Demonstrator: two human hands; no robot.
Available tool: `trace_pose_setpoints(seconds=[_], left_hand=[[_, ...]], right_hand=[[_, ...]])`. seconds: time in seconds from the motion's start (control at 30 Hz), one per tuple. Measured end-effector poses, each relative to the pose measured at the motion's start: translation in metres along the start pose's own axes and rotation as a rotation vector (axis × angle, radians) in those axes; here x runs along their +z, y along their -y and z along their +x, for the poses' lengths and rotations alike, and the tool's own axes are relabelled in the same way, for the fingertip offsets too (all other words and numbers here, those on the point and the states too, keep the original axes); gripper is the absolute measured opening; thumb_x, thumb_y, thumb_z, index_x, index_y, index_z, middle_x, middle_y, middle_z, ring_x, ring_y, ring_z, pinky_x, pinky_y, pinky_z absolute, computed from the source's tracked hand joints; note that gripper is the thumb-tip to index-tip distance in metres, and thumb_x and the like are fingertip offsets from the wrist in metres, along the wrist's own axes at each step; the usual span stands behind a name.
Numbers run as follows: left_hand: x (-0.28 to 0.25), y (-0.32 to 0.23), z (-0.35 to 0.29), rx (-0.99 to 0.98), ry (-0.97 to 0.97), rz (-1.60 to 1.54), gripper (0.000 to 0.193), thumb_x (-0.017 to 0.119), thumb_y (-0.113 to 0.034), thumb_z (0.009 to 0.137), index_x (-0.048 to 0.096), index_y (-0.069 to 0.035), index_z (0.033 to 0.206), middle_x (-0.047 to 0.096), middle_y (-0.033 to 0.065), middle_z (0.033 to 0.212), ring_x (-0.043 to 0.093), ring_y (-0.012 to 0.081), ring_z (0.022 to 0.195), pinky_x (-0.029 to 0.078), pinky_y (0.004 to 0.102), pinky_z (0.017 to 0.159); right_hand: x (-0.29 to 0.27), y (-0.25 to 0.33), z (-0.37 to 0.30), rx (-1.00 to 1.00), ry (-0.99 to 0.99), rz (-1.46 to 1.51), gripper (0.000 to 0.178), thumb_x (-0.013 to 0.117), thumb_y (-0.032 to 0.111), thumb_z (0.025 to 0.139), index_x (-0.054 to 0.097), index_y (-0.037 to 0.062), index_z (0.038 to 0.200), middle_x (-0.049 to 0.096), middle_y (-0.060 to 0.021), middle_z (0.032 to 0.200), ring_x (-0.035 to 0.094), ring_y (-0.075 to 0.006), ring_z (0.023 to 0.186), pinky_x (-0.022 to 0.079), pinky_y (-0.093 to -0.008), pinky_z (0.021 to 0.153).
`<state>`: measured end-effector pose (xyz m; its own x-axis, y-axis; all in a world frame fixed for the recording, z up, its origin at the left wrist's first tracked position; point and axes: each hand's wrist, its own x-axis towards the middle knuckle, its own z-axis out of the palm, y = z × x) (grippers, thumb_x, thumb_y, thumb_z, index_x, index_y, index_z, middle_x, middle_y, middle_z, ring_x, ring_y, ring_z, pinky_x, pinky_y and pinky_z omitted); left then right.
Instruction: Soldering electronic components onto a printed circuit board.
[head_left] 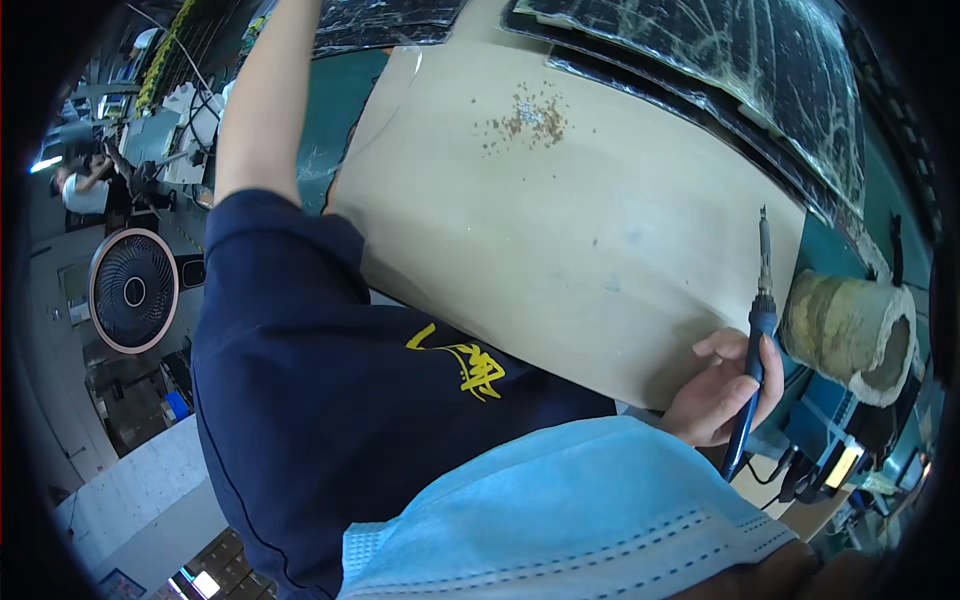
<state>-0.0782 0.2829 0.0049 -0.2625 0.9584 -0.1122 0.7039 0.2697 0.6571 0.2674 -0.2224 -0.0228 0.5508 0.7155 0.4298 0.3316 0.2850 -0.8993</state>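
My right hand [722, 392] is closed round the dark blue handle of a soldering iron [762, 318], at the right edge of a beige work board [440, 210]. The iron stands nearly upright in the picture, its metal tip pointing to the far side and touching nothing. My left forearm stretches up past the top edge, so the left hand is out of sight. Toward the far middle of the board lies a scatter of tiny brown and silvery bits [535, 122], too small to name.
Dark sheets under scratched clear film [700, 60] lie along the far right. A stained, hollow roll [850, 335] stands beside the iron. Part of a blue face mask [570, 500] covers the lower view. Left of me are a round fan [134, 291] and another person [85, 190].
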Motion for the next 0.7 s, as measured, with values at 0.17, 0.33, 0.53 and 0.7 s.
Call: trace_pose_setpoints(seconds=[0.17,0.33,0.53,0.7], left_hand=[[-0.080,0.013,-0.140,0.061,0.323,-0.832,0.036,0.058,-0.038,0.094,0.066,-0.007,0.110,0.072,0.0064,0.092,0.070,0.0198,0.079,0.059,0.0366,0.069],[-0.069,0.021,-0.254,0.038,0.837,-0.828,0.052,0.038,-0.036,0.102,0.058,0.006,0.126,0.070,0.0210,0.107,0.071,0.0258,0.090,0.057,0.0358,0.084],[-0.011,0.040,-0.350,0.001,0.895,-0.577,0.055,0.034,-0.036,0.104,0.052,0.008,0.130,0.069,0.0197,0.108,0.069,0.0239,0.094,0.054,0.0335,0.085],[0.021,0.015,-0.387,0.201,1.086,-0.432,0.036,0.037,-0.025,0.105,0.051,0.001,0.125,0.062,0.0060,0.104,0.056,0.0080,0.096,0.043,0.0235,0.085]], right_hand=[[0.004,0.008,0.003,-0.064,0.096,0.012,0.047,0.048,0.035,0.104,0.049,-0.0050,0.129,0.056,-0.0147,0.083,0.061,-0.0239,0.072,0.050,-0.0355,0.070],[0.003,0.009,0.010,-0.197,0.129,0.040,0.045,0.048,0.034,0.104,0.050,-0.0042,0.128,0.059,-0.0173,0.081,0.063,-0.0260,0.069,0.052,-0.0357,0.064],[-0.031,0.005,0.016,-0.600,-0.280,-0.368,0.047,0.041,0.039,0.106,0.036,0.0075,0.141,0.063,-0.0212,0.102,0.064,-0.0305,0.083,0.053,-0.0430,0.071],[-0.072,0.020,0.024,-0.289,-0.273,-0.602,0.039,0.047,0.025,0.105,0.049,-0.0021,0.133,0.069,-0.0151,0.091,0.065,-0.0201,0.087,0.047,-0.0295,0.079]])
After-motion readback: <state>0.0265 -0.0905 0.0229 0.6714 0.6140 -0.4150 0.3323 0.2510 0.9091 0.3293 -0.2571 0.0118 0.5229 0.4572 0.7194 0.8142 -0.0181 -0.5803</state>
